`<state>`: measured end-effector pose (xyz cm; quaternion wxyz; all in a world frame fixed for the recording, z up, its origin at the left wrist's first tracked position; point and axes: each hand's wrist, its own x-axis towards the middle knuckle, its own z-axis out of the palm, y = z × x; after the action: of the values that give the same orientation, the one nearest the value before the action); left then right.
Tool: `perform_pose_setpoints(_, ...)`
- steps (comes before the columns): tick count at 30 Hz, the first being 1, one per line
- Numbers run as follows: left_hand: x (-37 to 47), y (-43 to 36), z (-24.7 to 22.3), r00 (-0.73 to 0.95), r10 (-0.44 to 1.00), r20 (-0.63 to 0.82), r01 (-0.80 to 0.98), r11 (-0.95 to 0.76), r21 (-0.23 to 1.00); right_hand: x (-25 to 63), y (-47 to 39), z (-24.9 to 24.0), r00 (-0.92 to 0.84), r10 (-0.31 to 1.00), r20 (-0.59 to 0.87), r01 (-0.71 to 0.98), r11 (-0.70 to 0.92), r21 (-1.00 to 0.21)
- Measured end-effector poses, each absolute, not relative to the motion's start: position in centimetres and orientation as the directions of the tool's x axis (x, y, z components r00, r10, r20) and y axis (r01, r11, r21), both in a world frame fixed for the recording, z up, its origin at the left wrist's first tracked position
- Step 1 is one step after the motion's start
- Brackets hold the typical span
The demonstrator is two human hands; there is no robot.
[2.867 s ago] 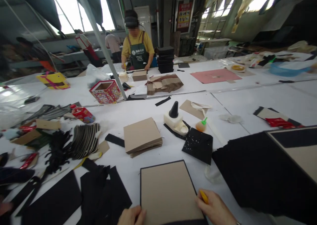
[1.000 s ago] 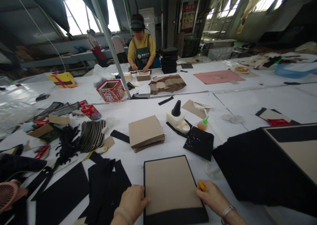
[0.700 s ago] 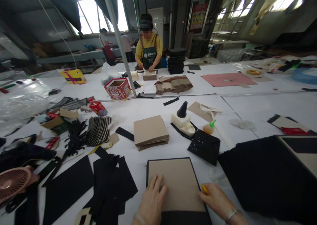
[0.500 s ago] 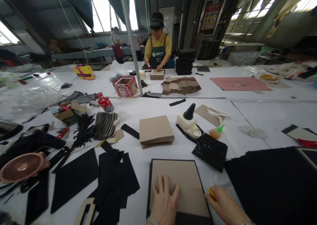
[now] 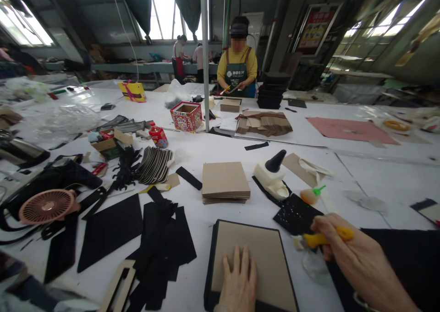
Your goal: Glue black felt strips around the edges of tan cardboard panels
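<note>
Bottom centre of frame: left hand [image 5: 239, 280] lying flat, fingers spread, palm down on brown board [image 5: 254, 261] with black edging, pressing it onto white table [image 5: 364, 165]. Lower right: right hand [image 5: 357, 257] lifted off the board, fingers curled tight round yellow-handled tool [image 5: 326, 238], tip pointing left, just beside black speckled sheet [image 5: 297, 213]. Stack of brown cards [image 5: 225, 181] sits above the board, mid-frame. Glue bottle with black cone cap [image 5: 273, 177] right of the stack. Pink fan [image 5: 48, 206] far left. Person in yellow shirt [image 5: 238, 69] working at top centre.
</note>
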<state>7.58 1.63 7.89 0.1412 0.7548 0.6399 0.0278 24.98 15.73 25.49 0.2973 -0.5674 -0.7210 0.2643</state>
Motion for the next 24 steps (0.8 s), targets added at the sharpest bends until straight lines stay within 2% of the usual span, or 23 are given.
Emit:
perform_pose_setpoints(2, 7.7, 1.7, 7.4, 0.169, 0.978, -0.118, 0.961, -0.137, 0.240, 23.0, 15.4, 24.2, -0.175, 0.984, -0.039, 0.512, 0.057, -0.857)
perform_pose_setpoints(4, 7.7, 1.6, 6.8, 0.152, 0.986, -0.072, 0.969, -0.134, 0.206, 20.7, 14.9, 22.3, -0.259, 0.953, -0.161, 0.344, -0.065, -0.937)
perform_pose_setpoints(8, 7.6, 1.1, 5.4, 0.159, 0.986, 0.054, 0.981, -0.163, 0.101, 16.2, 14.0, 18.4, -0.397, 0.894, -0.208, 0.227, -0.124, -0.966)
perform_pose_setpoints(11, 7.7, 0.9, 4.6, 0.156, 0.982, 0.104, 0.985, -0.163, 0.062, 13.7, 13.7, 16.7, -0.432, 0.884, -0.177, 0.233, -0.080, -0.969)
perform_pose_setpoints(15, 7.5, 0.8, 4.3, 0.141, 0.985, 0.102, 0.985, -0.151, 0.088, 13.4, 14.4, 15.8, -0.408, 0.900, -0.156, 0.290, -0.034, -0.957)
perform_pose_setpoints(20, 6.5, 0.9, 4.8, 0.246, 0.967, 0.074, 0.962, -0.252, 0.102, 18.2, 15.9, 15.5, -0.300, 0.938, -0.173, 0.405, -0.039, -0.913)
perform_pose_setpoints(24, 6.3, 1.0, 4.9, 0.269, 0.961, 0.067, 0.956, -0.275, 0.106, 24.0, 16.6, 15.4, -0.157, 0.966, -0.204, 0.581, -0.077, -0.810)
